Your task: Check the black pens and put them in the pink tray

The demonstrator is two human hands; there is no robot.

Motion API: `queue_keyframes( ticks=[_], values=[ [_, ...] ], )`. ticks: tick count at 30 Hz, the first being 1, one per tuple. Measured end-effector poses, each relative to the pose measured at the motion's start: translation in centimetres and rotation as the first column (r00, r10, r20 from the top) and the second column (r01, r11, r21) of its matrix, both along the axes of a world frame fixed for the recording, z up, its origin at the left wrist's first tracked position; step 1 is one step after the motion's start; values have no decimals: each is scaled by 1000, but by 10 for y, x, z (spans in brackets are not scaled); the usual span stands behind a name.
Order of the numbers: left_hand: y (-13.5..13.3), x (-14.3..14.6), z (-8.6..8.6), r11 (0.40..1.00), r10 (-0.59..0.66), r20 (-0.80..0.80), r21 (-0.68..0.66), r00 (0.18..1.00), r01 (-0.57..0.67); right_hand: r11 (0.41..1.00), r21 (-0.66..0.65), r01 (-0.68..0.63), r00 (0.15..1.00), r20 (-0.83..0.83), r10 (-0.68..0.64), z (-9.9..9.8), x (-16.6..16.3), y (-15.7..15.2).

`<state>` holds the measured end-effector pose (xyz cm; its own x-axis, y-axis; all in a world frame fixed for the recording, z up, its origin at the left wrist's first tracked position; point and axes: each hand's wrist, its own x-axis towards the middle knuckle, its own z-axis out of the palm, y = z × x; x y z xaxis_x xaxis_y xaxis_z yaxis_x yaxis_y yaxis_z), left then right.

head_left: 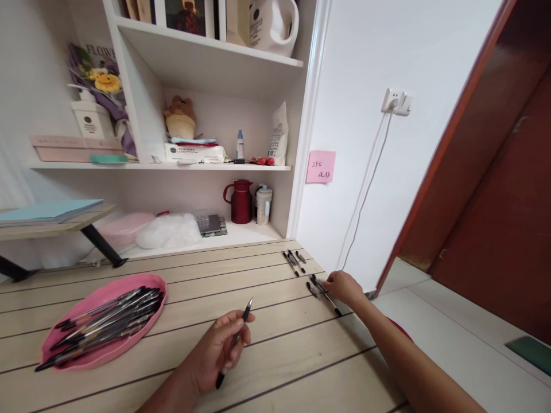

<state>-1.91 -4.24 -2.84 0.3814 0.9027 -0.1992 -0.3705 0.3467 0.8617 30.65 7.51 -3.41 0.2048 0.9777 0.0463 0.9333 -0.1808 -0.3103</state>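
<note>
My left hand (224, 347) is closed around an uncapped black pen (246, 312) above the front middle of the table. The pen's bare tip points up and away, and its dark end sticks out below the hand. At the table's right edge, my right hand (344, 287) has its fingers bent down beside a small group of black pens and caps (328, 298). Its fingertips are partly hidden, so what they pinch cannot be made out. Farther back lies a second small group of pens and loose caps (290, 263). On the left, a pink tray (160, 281) holds many pens.
The slatted wooden table (275, 367) meets a white shelf unit (241, 166) at the back. There stand a red jug (241, 202) and a speckled cup (264, 205). A low stand (64, 226) carries papers at left. A cable (365, 189) hangs down the wall.
</note>
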Motion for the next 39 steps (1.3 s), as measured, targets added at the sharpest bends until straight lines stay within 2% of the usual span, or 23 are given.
queue_keyframes(
  ticks=[18, 24, 31, 35, 39],
  values=[
    [0, 0, 0, 1000, -2, -24, 13, 1000, 2, 1000, -27, -13, 1000, 8, 13, -7, 7, 0],
    [-1, 0, 0, 1000, -4, -11, 11, 1000, 4, 999, -41, -23, 1000, 12, 24, 0, 7, -4],
    [-1, 0, -1, 1000, -8, -7, 14, 1000, 8, 998, 20, -64, 995, 76, 63, 16, -20, -18],
    [0, 0, -1, 1000, -13, 4, 20, 1000, 13, 993, 22, -114, 977, 183, 108, 12, -39, -22],
    [-1, 0, -1, 1000, -9, -10, 14, 1000, 9, 991, 8, -131, 952, 281, 123, 6, -44, -20]
  ],
)
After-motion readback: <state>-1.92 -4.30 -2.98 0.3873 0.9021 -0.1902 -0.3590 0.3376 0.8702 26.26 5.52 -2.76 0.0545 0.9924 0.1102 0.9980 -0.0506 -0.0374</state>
